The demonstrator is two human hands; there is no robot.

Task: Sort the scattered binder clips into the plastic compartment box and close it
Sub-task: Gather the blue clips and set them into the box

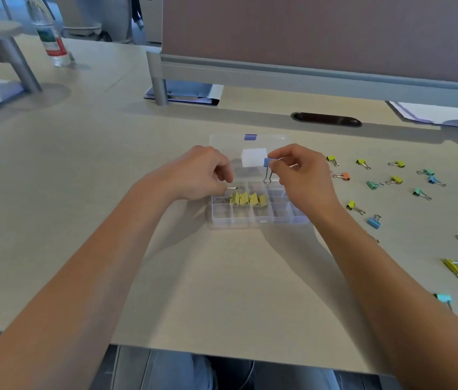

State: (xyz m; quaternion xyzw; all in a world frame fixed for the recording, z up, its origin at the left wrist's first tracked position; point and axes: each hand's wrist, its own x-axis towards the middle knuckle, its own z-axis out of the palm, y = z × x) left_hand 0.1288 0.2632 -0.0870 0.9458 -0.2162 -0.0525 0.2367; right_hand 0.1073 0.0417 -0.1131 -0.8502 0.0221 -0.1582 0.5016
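Observation:
A clear plastic compartment box (261,219) lies open mid-table, its lid (222,142) folded back with a blue latch (250,137). Several yellow binder clips (247,199) sit in a row of its middle compartments. My right hand (303,178) pinches a blue binder clip (266,162) above the box, its wire handle hanging down. My left hand (196,175) hovers at the box's left side with curled fingers; the silver wire handle (233,188) of a clip pokes out from under them, the clip's body hidden. Several more clips (396,180), yellow, teal, blue, orange and pink, lie scattered to the right.
A white block (254,157) rests on the lid. A partition (306,71) and cable slot (326,119) run behind the box. Papers (441,114) lie far right, a water bottle (50,38) far left. The table's front edge (222,353) is near me.

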